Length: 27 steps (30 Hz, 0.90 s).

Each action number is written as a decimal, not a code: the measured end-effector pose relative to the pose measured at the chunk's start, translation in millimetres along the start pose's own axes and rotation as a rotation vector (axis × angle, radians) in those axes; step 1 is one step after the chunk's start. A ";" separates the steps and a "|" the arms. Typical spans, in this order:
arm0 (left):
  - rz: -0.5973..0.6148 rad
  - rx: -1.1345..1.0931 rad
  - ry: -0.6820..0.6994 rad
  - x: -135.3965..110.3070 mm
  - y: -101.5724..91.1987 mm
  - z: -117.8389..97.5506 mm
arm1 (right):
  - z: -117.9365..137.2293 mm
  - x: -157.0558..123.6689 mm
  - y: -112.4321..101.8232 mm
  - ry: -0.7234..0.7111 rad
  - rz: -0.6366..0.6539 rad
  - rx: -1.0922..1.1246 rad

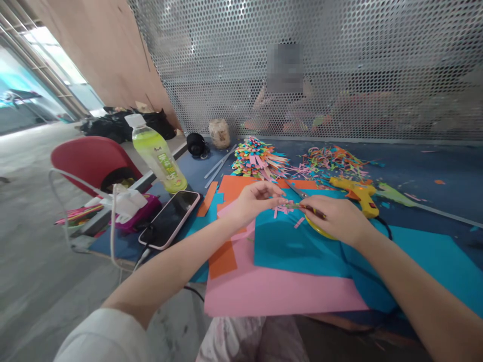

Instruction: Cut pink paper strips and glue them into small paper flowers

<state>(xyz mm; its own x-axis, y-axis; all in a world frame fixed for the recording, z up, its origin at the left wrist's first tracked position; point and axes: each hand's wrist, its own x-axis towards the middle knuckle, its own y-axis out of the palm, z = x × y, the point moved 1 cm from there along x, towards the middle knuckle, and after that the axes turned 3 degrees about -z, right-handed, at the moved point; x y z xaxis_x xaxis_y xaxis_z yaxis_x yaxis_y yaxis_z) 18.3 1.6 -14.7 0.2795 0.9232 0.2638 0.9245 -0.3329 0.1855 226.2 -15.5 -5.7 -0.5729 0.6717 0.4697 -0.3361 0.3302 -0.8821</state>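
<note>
White sleeve, left hand, right hand, thin greenish piece between

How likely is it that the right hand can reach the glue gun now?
Probably yes: the yellow glue gun lies just beyond the right hand and nothing seems to block it, though that hand may first need to release the thin dark thing it holds.

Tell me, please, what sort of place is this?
Probably a makeshift craft workshop: coloured paper sheets and a yellow glue gun lie on a table, beneath a perforated metal panel.
</note>
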 end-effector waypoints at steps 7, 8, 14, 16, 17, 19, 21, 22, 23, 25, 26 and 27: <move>0.027 0.046 -0.025 0.3 0.6 0.0 | 0.8 0.9 -2.1 0.012 -0.007 0.009; 0.023 0.040 -0.028 0.4 0.7 0.6 | 1.0 1.1 -2.2 0.013 -0.005 0.012; 0.004 0.061 0.025 -0.5 0.4 -0.2 | 1.4 1.4 -1.9 0.012 0.006 0.012; 0.005 0.075 0.048 -1.3 0.7 -2.6 | 1.2 1.3 -1.7 0.013 0.005 0.007; 0.001 0.084 0.056 -1.8 0.9 -3.7 | 1.0 1.2 -1.6 0.012 0.005 0.005; -0.027 0.110 0.060 -2.5 1.2 -5.1 | 0.5 1.0 -1.4 0.013 0.005 0.005; -0.055 0.131 0.050 -2.6 1.2 -5.1 | 0.0 0.8 -1.3 0.020 0.010 -0.001; -0.062 0.134 0.044 -2.5 1.1 -4.6 | -0.3 0.7 -1.2 0.024 0.014 -0.004; -0.063 0.132 0.035 -2.2 0.8 -3.9 | -0.5 0.6 -1.2 0.028 0.017 -0.007; -0.056 0.124 0.016 -1.3 0.0 -2.5 | -0.7 0.5 -1.1 0.032 0.019 -0.013; -0.053 0.120 0.006 -0.7 -0.5 -1.8 | -0.8 0.5 -1.1 0.032 0.020 -0.017; -0.051 0.116 -0.004 -0.2 -1.1 -1.4 | -0.8 0.5 -1.2 0.032 0.020 -0.023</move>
<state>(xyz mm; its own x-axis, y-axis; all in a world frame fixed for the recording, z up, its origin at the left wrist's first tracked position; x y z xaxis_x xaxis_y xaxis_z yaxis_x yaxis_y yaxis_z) 16.9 1.5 -13.7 0.2318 0.9392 0.2534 0.9613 -0.2610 0.0881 226.9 -15.1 -4.5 -0.5548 0.6994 0.4506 -0.3071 0.3311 -0.8922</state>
